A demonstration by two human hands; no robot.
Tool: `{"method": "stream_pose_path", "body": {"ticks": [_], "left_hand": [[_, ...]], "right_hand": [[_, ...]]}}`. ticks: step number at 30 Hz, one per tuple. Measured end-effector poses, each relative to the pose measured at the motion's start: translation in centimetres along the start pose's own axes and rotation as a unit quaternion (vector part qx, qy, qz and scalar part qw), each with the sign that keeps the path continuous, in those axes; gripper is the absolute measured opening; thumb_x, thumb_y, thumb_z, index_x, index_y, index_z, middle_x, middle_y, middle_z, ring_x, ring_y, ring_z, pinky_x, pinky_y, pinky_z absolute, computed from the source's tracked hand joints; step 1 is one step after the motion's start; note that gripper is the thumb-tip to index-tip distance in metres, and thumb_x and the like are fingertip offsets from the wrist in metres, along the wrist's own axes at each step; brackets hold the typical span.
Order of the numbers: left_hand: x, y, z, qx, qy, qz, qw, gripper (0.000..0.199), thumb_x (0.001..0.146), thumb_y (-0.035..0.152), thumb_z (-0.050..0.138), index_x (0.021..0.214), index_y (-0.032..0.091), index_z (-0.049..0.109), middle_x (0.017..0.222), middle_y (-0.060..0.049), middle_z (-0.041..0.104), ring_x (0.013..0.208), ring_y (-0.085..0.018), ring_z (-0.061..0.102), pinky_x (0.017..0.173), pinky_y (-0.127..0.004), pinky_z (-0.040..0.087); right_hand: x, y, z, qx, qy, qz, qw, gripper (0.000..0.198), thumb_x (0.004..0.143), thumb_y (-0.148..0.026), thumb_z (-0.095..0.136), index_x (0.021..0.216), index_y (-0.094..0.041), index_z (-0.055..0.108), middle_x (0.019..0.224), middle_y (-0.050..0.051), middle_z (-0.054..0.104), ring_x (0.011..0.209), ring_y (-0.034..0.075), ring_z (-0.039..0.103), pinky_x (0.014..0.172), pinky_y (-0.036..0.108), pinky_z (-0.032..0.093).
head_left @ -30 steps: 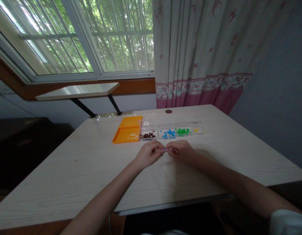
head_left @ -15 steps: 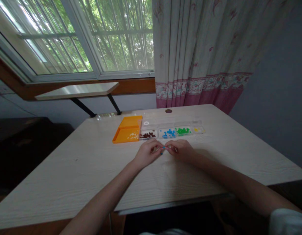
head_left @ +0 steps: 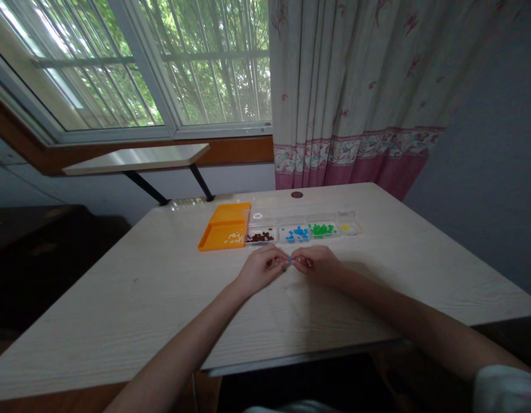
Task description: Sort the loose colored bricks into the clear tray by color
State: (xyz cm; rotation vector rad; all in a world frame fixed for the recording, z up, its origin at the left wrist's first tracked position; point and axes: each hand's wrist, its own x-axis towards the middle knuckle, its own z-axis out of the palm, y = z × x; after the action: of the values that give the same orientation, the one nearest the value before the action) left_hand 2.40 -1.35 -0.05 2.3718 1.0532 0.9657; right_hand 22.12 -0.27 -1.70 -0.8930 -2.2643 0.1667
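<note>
My left hand [head_left: 262, 268] and my right hand [head_left: 317, 264] meet fingertip to fingertip above the table, both pinched closed. Between them is a tiny blue piece [head_left: 289, 260], gripped from either side; its exact kind is too small to make out. A second dark bluish bit shows just under the left fingertips. Right behind the hands, a clear compartment [head_left: 281, 240] holds loose blue pieces [head_left: 297, 234]. Beside it lie brown pieces [head_left: 261, 236] on the left and green pieces [head_left: 322, 230] on the right, each in clear boxes.
An open orange case [head_left: 225, 213] with white pieces [head_left: 235, 237] stands left of the clear boxes. A few yellow pieces [head_left: 346, 228] sit in the rightmost box. A raised shelf [head_left: 140, 158] is at the back left of the pale wooden table [head_left: 171, 310]. A curtain [head_left: 334, 103] hangs behind.
Both hands stay almost in place, fingertips still together around the blue piece. The fingers have shifted only slightly, and less of the blue piece shows.
</note>
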Motion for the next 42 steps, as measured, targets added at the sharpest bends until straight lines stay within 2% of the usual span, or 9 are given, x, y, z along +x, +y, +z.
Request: {"method": "stream_pose_path", "body": {"ticks": [6,11,14,18,23,34,42], "left_hand": [[0.0,0.0,-0.1,0.026,-0.009,-0.022,0.999,0.018,0.081,0.030,0.054,0.091,0.017,0.061,0.073,-0.001,0.057,0.066,-0.011,0.051,0.060,-0.020,0.040],[-0.2,-0.6,-0.4,0.103,-0.115,-0.007,0.988,0.016,0.083,0.026,0.047,0.088,0.019,0.061,0.086,-0.003,0.060,0.078,-0.013,0.055,0.070,-0.022,0.043],[-0.3,-0.8,-0.6,0.158,-0.165,0.007,0.974,0.021,0.086,0.026,0.041,0.092,0.020,0.061,0.087,-0.003,0.060,0.081,-0.014,0.057,0.072,-0.023,0.044],[-0.3,-0.6,-0.8,0.200,-0.183,0.025,0.962,0.026,0.088,0.027,0.036,0.095,0.021,0.060,0.088,-0.003,0.059,0.082,-0.014,0.058,0.072,-0.023,0.044],[-0.2,-0.5,-0.9,0.222,-0.189,0.035,0.956,0.026,0.089,0.027,0.036,0.096,0.022,0.061,0.086,-0.002,0.059,0.079,-0.014,0.058,0.069,-0.023,0.044],[-0.3,-0.5,-0.8,0.213,-0.174,0.052,0.960,0.024,0.087,0.025,0.039,0.093,0.021,0.062,0.082,-0.003,0.060,0.075,-0.013,0.058,0.065,-0.021,0.043],[-0.3,-0.6,-0.8,0.203,-0.168,0.052,0.963,0.021,0.085,0.024,0.042,0.093,0.021,0.061,0.082,-0.003,0.060,0.074,-0.013,0.058,0.064,-0.022,0.043]], "right_hand": [[0.2,0.2,-0.2,-0.018,0.058,-0.031,0.998,0.013,0.078,-0.026,0.054,0.078,-0.019,0.064,0.050,-0.005,0.055,0.046,0.007,0.049,0.052,0.017,0.036],[0.7,1.2,-1.5,-0.047,0.201,-0.044,0.977,0.013,0.078,-0.027,0.055,0.074,-0.018,0.064,0.045,-0.005,0.052,0.041,0.006,0.046,0.050,0.016,0.038],[0.8,1.9,-2.3,-0.065,0.238,-0.017,0.969,0.014,0.078,-0.028,0.056,0.076,-0.018,0.065,0.045,-0.005,0.051,0.040,0.006,0.044,0.048,0.017,0.037],[0.9,2.6,-2.7,-0.061,0.246,-0.002,0.967,0.013,0.078,-0.027,0.057,0.078,-0.017,0.065,0.046,-0.005,0.051,0.041,0.006,0.044,0.046,0.018,0.037],[0.9,2.4,-2.6,-0.074,0.253,-0.016,0.965,0.011,0.078,-0.026,0.057,0.078,-0.018,0.064,0.045,-0.005,0.051,0.041,0.006,0.044,0.047,0.018,0.037],[0.9,1.7,-2.9,-0.087,0.238,0.012,0.967,0.019,0.079,-0.032,0.052,0.075,-0.019,0.066,0.043,-0.004,0.051,0.040,0.007,0.045,0.048,0.019,0.039],[0.9,1.7,-2.9,-0.092,0.245,0.002,0.965,0.019,0.080,-0.031,0.052,0.074,-0.019,0.066,0.044,-0.003,0.053,0.041,0.007,0.046,0.049,0.019,0.039]]}}
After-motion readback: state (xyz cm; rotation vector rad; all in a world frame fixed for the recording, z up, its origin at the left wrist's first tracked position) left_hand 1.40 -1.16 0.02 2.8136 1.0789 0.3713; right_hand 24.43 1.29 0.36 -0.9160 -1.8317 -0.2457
